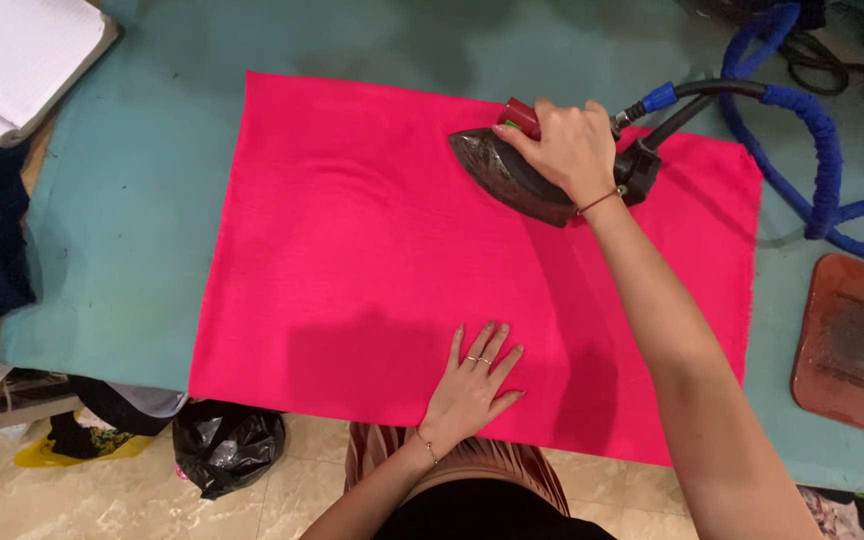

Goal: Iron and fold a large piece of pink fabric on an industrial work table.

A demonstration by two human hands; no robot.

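Iron (512, 170) presses pink cloth (372, 260); rust-brown rest (852, 340) aside.

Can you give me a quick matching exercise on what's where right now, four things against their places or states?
Things:
1. iron
2. left hand
3. brown rest pad
4. black bag

Places or states:
A. on the floor under the table edge
B. pressed flat on the pink cloth, near edge
C. gripped by the right hand, on the cloth's far side
D. on the green cover, right of the cloth

Pairs: 1-C, 2-B, 3-D, 4-A
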